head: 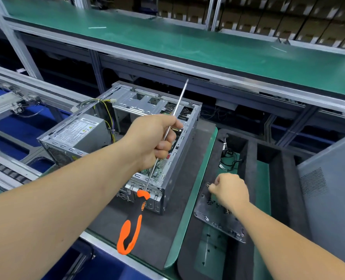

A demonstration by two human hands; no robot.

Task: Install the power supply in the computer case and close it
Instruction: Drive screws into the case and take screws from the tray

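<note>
the left hand (155, 138) grips the long orange-and-black screwdriver (147, 184) by its steel shaft, parked clear, while the right hand (229, 191) pinches small screws off a grey metal plate (218, 221), likely to fasten the grey boxy power supply (76, 131) already seated in the open silver computer case (167, 178).

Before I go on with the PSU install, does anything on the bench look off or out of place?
One oddity: the left hand grips the screwdriver by its metal shaft, orange handle hanging toward you, tip pointing away. The power supply sits in the open case. The right hand pinches at small screws over the metal plate.
</note>
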